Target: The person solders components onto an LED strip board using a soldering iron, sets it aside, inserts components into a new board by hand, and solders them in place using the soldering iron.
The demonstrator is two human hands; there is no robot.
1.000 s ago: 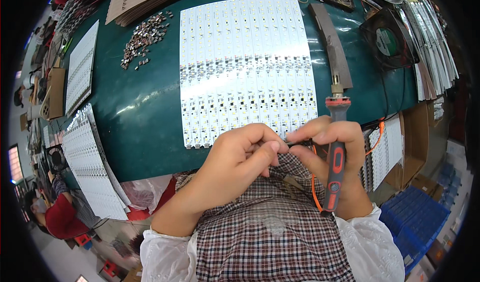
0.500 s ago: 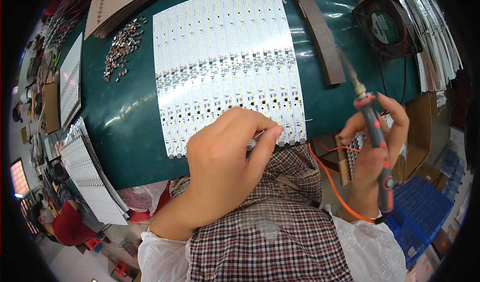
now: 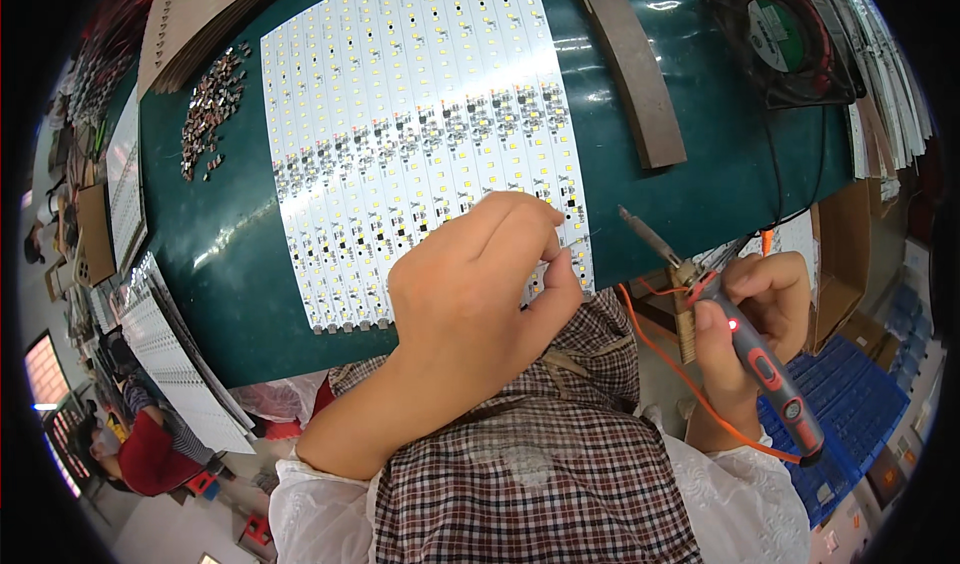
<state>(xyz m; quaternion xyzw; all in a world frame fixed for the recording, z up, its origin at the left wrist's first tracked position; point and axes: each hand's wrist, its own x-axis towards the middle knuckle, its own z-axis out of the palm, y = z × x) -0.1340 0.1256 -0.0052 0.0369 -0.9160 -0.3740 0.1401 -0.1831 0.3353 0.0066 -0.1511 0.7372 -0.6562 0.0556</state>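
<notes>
A white panel of joined LED strips [image 3: 420, 84] lies on the green work surface, dotted with small yellow and black parts. My left hand [image 3: 475, 284] is over its near right part, fingers curled and thumb close to the index finger. Whatever it pinches, if anything, is hidden. In my right hand [image 3: 780, 299] is a grey and red soldering iron [image 3: 762, 364] with a lit red light. Its tip points up and left, just right of the panel and apart from it. An orange cord [image 3: 700, 404] runs from the handle's rear end.
Loose small metallic parts [image 3: 212, 104] lie left of the panel. A brown bar [image 3: 635, 74] and a black fan [image 3: 775, 34] are on the right. Further LED panels [image 3: 180, 354] stand at the left edge. Blue crates [image 3: 850, 404] are low right; a person in red [image 3: 155, 444] sits far left.
The soldering iron has swung from nearly upright to a leftward tilt, its tip lower and nearer the panel. My left hand has shifted slightly right, and the panel appears farther left in view.
</notes>
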